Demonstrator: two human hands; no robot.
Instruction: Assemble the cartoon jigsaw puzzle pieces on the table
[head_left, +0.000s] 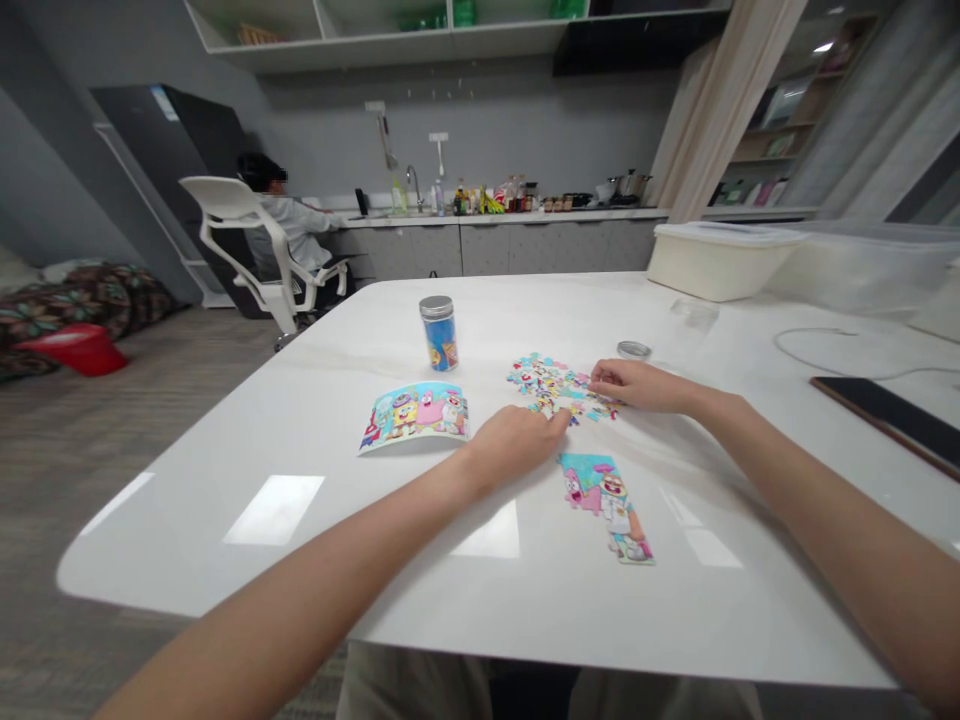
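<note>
A loose pile of small jigsaw puzzle pieces (551, 378) lies on the white table. My left hand (517, 440) rests at its near edge, index finger stretched out onto the pieces. At the pile's right side is my right hand (637, 385), its fingers curled together; anything between them is hidden. Nearer to me, a partly joined puzzle section (611, 505) shows a pink starfish and a figure in white. Left of the pile lies a slightly curved picture card (416, 413) with cartoon figures. Behind the card stands a clear jar (439, 338) with a silver lid and blue contents.
A silver lid (634, 350) and a clear jar (694, 315) are beyond my right hand. A dark phone (892, 420) and a white cable (814, 333) lie at right, before plastic bins (720, 262). A person (292, 230) sits in a white chair at back left.
</note>
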